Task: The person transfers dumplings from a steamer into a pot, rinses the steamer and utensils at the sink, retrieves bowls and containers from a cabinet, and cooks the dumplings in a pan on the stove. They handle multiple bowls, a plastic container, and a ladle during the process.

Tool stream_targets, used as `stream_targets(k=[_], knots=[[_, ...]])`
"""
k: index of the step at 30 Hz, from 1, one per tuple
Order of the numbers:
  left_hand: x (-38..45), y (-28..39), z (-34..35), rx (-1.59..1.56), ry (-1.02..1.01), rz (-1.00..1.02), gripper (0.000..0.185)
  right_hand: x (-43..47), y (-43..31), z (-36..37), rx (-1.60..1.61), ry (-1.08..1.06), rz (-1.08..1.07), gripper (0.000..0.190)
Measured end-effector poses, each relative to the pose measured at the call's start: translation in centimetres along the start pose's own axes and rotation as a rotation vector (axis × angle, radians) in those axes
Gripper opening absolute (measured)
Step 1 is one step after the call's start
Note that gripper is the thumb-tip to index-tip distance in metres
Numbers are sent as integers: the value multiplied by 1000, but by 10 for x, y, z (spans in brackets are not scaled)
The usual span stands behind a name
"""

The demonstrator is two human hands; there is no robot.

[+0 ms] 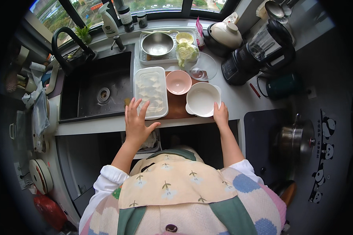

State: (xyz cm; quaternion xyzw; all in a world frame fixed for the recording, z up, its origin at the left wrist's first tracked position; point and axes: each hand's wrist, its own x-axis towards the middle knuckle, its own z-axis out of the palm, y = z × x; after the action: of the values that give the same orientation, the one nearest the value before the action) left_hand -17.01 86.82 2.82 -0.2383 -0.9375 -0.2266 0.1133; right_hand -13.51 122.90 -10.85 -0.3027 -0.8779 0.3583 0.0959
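My left hand, its fingers spread, is over the front left corner of a lidded plastic container; pale pieces show through the lid. Whether the fingertips touch it, I cannot tell. My right hand grips the right rim of a white two-handled bowl, which is empty. Behind that bowl, to its left, is a pink bowl. A clear round glass lid lies behind the white bowl, close to a piece of cabbage. A brown board lies under the bowls.
A black sink with a tall faucet is at the left. Behind stand a drying tray with a steel bowl and a small yellow bowl. To the right are a lidded pot, a blender and a steel pot.
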Motion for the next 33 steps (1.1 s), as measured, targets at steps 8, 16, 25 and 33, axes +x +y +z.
stream_targets(k=[8,16,25,33], knots=[[-1,-42,24,163,-109,11,90,8,9,1,88,12,-31,37],[-2,-54,28,112,-120,-27,86,22,15,8,63,39,34,36],[-25,-47,11,99,-181,41,84,-54,-13,-16,404,265,121,55],[-48,-39,-19,-325,-305,389,72,-257,8,-1,134,147,63,31]])
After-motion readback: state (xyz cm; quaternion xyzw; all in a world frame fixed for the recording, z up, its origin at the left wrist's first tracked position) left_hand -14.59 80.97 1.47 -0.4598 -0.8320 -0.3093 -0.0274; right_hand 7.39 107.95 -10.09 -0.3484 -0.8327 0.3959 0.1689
